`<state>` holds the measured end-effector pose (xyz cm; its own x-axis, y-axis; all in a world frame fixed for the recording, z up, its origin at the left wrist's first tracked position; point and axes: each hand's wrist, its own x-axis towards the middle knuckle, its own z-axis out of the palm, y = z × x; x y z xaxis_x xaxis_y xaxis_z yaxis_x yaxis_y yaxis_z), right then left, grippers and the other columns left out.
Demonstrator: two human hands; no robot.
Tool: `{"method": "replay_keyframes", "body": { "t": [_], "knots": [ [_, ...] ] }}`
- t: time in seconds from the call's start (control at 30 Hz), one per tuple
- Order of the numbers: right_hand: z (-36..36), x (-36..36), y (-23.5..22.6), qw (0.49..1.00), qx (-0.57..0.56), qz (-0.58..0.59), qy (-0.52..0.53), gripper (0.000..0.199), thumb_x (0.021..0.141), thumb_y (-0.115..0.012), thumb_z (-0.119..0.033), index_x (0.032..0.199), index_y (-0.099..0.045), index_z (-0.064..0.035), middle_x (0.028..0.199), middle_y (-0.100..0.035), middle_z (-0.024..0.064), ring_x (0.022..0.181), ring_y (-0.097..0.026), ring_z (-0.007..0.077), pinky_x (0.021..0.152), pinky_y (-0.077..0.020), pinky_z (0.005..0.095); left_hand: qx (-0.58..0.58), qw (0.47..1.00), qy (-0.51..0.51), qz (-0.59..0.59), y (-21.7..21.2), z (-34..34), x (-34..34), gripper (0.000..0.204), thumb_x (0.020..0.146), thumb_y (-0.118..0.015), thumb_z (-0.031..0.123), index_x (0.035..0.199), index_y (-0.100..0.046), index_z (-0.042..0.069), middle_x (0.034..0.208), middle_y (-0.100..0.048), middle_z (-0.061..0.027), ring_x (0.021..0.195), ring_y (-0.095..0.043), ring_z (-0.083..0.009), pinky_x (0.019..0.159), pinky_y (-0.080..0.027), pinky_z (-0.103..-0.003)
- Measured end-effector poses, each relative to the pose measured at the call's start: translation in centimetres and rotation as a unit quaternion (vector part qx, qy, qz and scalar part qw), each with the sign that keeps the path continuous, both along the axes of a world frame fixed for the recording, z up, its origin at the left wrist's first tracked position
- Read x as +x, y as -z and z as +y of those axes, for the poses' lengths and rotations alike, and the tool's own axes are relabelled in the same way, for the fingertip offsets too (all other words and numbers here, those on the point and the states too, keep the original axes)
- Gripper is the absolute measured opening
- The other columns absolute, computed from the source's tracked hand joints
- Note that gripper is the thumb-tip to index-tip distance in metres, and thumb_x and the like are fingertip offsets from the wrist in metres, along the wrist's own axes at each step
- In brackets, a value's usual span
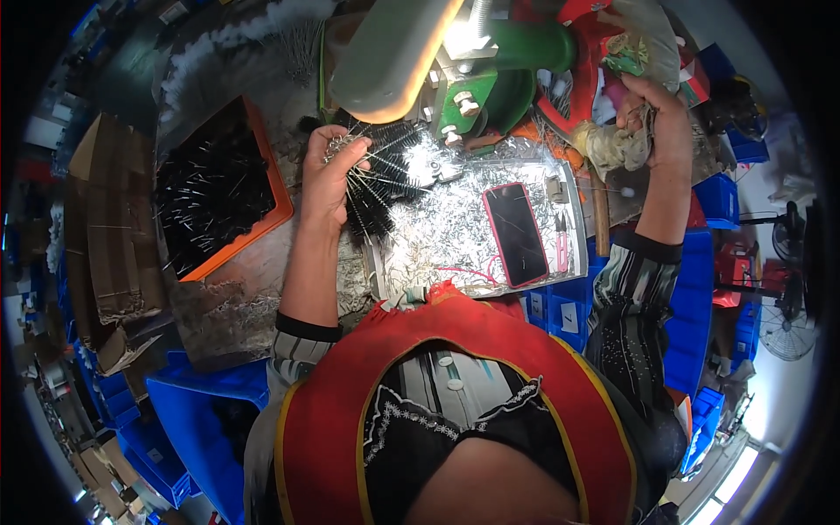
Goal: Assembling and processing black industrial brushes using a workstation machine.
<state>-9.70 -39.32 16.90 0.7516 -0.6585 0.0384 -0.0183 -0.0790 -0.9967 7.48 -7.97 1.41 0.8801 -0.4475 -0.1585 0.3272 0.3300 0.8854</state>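
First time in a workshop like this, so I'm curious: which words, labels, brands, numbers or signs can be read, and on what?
Nothing can be quoted reliably.
White label on the blue bin below the phone: too small to read.
Pale label on the lower-left blue bin: too blurred.
Phone: dark screen, no text visible.
Brushes in the left hand: none visible.

We saw a white label [570, 318] with one dark character on a blue bin [552, 317] beside the apron, and a smaller pale label [535, 304] next to it. Another blue bin [166, 477], at lower left, bore a small tag [155, 455]; we found its print too tiny to read.
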Motion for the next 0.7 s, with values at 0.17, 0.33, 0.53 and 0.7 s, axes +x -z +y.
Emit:
{"method": "replay_keyframes", "body": {
  "t": [0.17,0.33,0.53,0.7],
  "knots": [
    [1.0,-0.2,9.8,0.947,-0.137,-0.286,0.059,0.014,0.071,-0.064,-0.010,0.065,-0.058,0.0019,0.057,-0.054,0.0086,0.049,-0.054,0.0168,0.049,-0.0421,0.0255,0.012,0.999,0.032,-0.019,-1.3,-0.7,0.6,0.027,0.078,-0.062,-0.001,0.099,-0.048,0.010,0.086,-0.063,-0.0090,0.062,-0.058,-0.0097,0.051,-0.050,-0.021],
    [-1.4,-0.7,9.6,0.979,-0.006,-0.203,0.035,0.015,0.070,-0.064,-0.009,0.071,-0.059,0.0046,0.060,-0.057,0.0109,0.053,-0.057,0.0189,0.051,-0.0441,0.0279,0.032,0.997,0.069,-0.014,-2.1,-0.5,1.2,0.026,0.077,-0.063,-0.001,0.098,-0.049,0.009,0.083,-0.063,-0.0079,0.061,-0.058,-0.0089,0.050,-0.049,-0.020],
    [1.7,-0.8,0.8,0.995,0.019,0.002,0.099,0.025,0.074,-0.063,-0.015,0.056,-0.050,-0.0039,0.051,-0.049,0.0083,0.047,-0.050,0.0163,0.048,-0.0397,0.0262,0.036,0.998,0.048,0.002,-2.0,-0.7,0.5,0.026,0.078,-0.064,0.000,0.097,-0.050,0.009,0.083,-0.064,-0.0093,0.061,-0.059,-0.0096,0.050,-0.050,-0.020],
    [-1.2,-0.8,-1.2,0.999,-0.009,0.034,-0.034,0.021,0.071,-0.069,-0.019,0.062,-0.058,-0.0032,0.053,-0.055,0.0070,0.044,-0.053,0.0130,0.046,-0.0432,0.0255,0.037,0.998,0.043,-0.004,-1.5,-0.4,0.8,0.027,0.077,-0.065,0.000,0.098,-0.050,0.008,0.085,-0.064,-0.0107,0.064,-0.059,-0.0113,0.053,-0.049,-0.021]
  ]
}}
